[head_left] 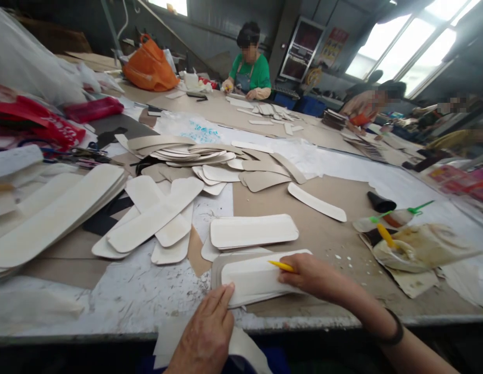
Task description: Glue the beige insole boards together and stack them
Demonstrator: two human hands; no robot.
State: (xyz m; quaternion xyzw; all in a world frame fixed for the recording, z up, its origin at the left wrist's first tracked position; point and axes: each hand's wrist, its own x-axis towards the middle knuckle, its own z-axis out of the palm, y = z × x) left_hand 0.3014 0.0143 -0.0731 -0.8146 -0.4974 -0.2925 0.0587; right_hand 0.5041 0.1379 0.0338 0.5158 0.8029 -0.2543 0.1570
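While left (207,327) touches edge (panel's (252,281)), right (307,273) grips tool (281,266).

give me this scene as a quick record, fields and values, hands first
left hand: fingers on the near left corner of the white panel
right hand: holds the yellow pointed tool over that panel
beyond panel: another white panel
far left: stacked long white panels
right side: black cone
back: orange bag, person in green
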